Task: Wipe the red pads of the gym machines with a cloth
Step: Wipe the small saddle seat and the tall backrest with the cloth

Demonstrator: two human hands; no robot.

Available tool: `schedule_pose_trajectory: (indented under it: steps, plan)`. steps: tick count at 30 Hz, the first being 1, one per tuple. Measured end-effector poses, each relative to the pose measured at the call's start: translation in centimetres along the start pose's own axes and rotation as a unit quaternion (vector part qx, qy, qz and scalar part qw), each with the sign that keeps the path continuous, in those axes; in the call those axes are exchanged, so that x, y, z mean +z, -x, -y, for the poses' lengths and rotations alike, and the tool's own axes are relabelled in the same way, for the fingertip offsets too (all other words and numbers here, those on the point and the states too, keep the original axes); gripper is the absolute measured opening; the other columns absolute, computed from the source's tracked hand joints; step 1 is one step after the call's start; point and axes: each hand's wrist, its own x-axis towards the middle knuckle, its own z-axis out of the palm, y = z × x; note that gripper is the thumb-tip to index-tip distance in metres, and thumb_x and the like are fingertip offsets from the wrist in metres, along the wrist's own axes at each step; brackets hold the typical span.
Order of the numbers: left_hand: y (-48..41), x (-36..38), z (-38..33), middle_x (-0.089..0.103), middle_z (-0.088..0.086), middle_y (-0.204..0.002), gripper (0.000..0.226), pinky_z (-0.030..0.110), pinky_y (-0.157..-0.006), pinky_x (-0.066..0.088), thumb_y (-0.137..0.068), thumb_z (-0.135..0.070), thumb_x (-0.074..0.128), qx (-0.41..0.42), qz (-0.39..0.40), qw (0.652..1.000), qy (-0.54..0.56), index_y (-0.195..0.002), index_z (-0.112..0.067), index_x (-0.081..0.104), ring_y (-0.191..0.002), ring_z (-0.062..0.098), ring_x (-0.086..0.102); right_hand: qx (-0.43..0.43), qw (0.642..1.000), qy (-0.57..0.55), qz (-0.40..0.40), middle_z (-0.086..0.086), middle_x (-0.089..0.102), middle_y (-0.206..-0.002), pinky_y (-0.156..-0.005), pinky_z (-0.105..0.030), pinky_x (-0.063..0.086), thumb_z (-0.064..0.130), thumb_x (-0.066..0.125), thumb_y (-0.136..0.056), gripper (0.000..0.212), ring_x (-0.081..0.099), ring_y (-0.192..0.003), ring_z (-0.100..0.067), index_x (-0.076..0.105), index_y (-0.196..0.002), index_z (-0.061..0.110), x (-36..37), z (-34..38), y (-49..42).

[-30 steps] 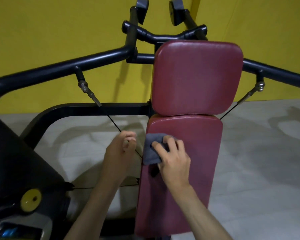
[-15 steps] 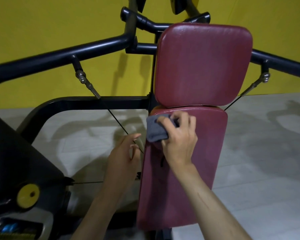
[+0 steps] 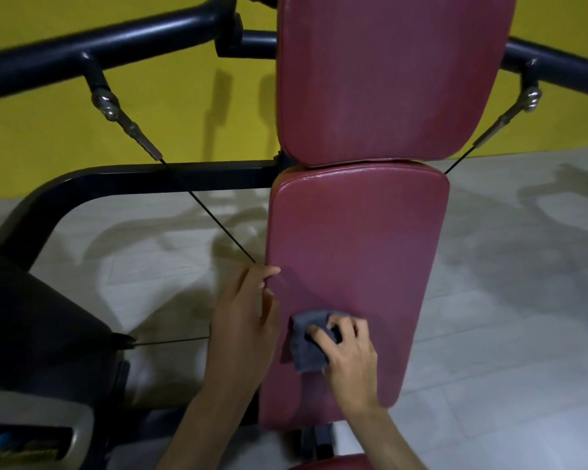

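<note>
The lower red back pad of a gym machine stands upright in front of me, with a wider upper red pad above it. My right hand grips a bunched grey cloth and presses it against the lower left part of the lower pad. My left hand rests at that pad's left edge, fingertips touching the rim, holding nothing. A sliver of a red seat shows at the bottom edge.
Black steel arms of the machine cross behind the pads, with thin cables running down on both sides. A black machine housing fills the lower left. Grey tiled floor lies to the right, a yellow wall behind.
My right hand has swept the cloth from the top of the lower pad down to its lower left part. My left hand has shifted onto the pad's left edge. The view came closer.
</note>
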Motion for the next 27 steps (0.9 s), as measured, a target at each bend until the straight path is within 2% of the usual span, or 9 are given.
schedule_pose_trajectory:
  steps: [3,7,10,13,16,18,21,24,27]
  plan:
    - [-0.1,-0.2,0.1,0.056,-0.017,-0.117,0.043,0.049,-0.076,0.058,-0.093,0.006,0.058,0.009,-0.003,1.000,0.019,-0.121,-0.026,0.062,-0.098,0.019,0.065,0.024,0.998,-0.023,-0.055,-0.001,0.052,-0.106,-0.050,-0.024,0.032,-0.001,0.085,-0.054,0.056,0.048,-0.094,-0.026,0.071,-0.101,0.025,-2.7,0.6,-3.1]
    - [-0.8,-1.0,-2.2,0.059,-0.014,-0.120,0.045,0.033,-0.090,0.057,-0.091,0.012,0.058,0.051,-0.015,0.998,0.016,-0.123,-0.019,0.064,-0.111,0.010,0.062,0.039,0.982,-0.052,-0.179,-0.002,0.054,-0.106,-0.054,-0.025,0.033,0.003,0.073,-0.066,0.043,0.048,-0.096,-0.028,0.073,-0.102,0.027,-9.4,1.5,-11.5]
    - [-1.7,-1.1,-4.2,0.059,-0.011,-0.115,0.043,0.020,-0.083,0.051,-0.091,0.010,0.059,0.074,-0.018,0.997,-0.004,-0.123,-0.019,0.065,-0.099,0.010,0.062,0.075,0.961,-0.072,-0.258,-0.004,0.056,-0.105,-0.059,-0.027,0.033,0.005,0.061,-0.073,0.037,0.051,-0.096,-0.028,0.075,-0.099,0.027,-13.7,2.5,-17.4]
    - [-2.4,-0.6,-5.0,0.058,-0.011,-0.114,0.043,0.019,-0.082,0.049,-0.091,0.005,0.057,0.084,-0.010,0.996,-0.012,-0.125,-0.021,0.063,-0.096,0.012,0.062,0.084,0.950,-0.069,-0.292,-0.004,0.059,-0.107,-0.064,-0.026,0.032,0.008,0.059,-0.080,0.031,0.051,-0.098,-0.027,0.076,-0.098,0.027,-14.5,2.8,-19.4]
    - [-2.6,0.1,-4.9,0.055,-0.011,-0.116,0.047,0.022,-0.083,0.051,-0.088,0.006,0.057,0.071,-0.009,0.997,-0.011,-0.126,-0.023,0.059,-0.098,0.012,0.062,0.027,0.957,-0.033,-0.288,-0.007,0.064,-0.108,-0.066,-0.029,0.036,0.012,0.062,-0.085,0.025,0.050,-0.098,-0.030,0.078,-0.100,0.024,-11.2,1.0,-16.3]
    - [-2.4,0.5,-4.6,0.055,-0.010,-0.121,0.046,0.020,-0.092,0.049,-0.088,0.007,0.058,0.072,-0.018,0.997,-0.019,-0.125,-0.020,0.059,-0.107,0.010,0.059,0.004,0.963,-0.036,-0.265,-0.007,0.062,-0.108,-0.066,-0.032,0.040,0.012,0.063,-0.084,0.025,0.049,-0.096,-0.031,0.077,-0.102,0.023,-8.1,-0.9,-12.4]
    - [-2.0,1.2,-4.2,0.052,-0.005,-0.132,0.042,0.020,-0.104,0.043,-0.091,0.005,0.057,0.088,-0.021,0.994,-0.067,-0.127,-0.015,0.061,-0.122,0.012,0.054,-0.002,0.984,-0.025,-0.178,-0.003,0.054,-0.110,-0.065,-0.035,0.046,0.004,0.077,-0.072,0.039,0.047,-0.092,-0.031,0.069,-0.103,0.026,-3.7,-3.6,-5.6]
    - [-1.4,1.9,-4.0,0.048,0.000,-0.141,0.045,0.012,-0.109,0.034,-0.091,0.006,0.059,0.090,-0.020,0.991,-0.099,-0.131,-0.013,0.062,-0.131,0.012,0.047,-0.008,0.998,-0.011,-0.069,-0.001,0.050,-0.108,-0.059,-0.036,0.048,0.000,0.088,-0.054,0.051,0.046,-0.089,-0.029,0.067,-0.094,0.023,-1.6,-4.8,-1.0]
    - [-1.0,2.3,-4.1,0.045,0.002,-0.144,0.045,0.008,-0.110,0.029,-0.090,0.005,0.061,0.088,-0.015,0.989,-0.118,-0.132,-0.013,0.062,-0.134,0.014,0.044,0.015,0.999,-0.021,-0.046,0.001,0.052,-0.106,-0.052,-0.031,0.045,0.000,0.087,-0.051,0.058,0.049,-0.091,-0.028,0.063,-0.097,0.026,-2.9,-4.4,-1.6]
